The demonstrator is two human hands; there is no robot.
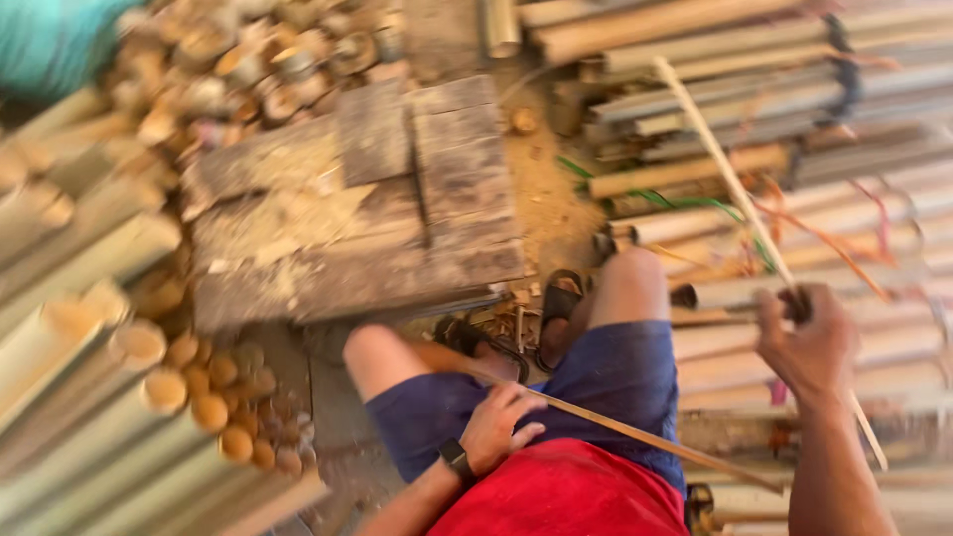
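My right hand (812,347) is closed around a thin pale bamboo strip (730,179) that slants up to the left over the stacked poles. Resting on my thigh, my left hand (498,425), with a dark watch on the wrist, grips a long blade with a wooden handle (635,432) that runs across my blue shorts toward the right. I sit with knees bent, sandalled feet (556,308) beside a worn wooden block (357,208). The frame is motion-blurred.
Cut bamboo poles (814,119) lie stacked at right and upper right. More thick poles (89,397) pile up at left, cut ends showing. Short bamboo offcuts (258,60) heap behind the block. Sawdust covers the ground. A teal cloth (50,40) shows top left.
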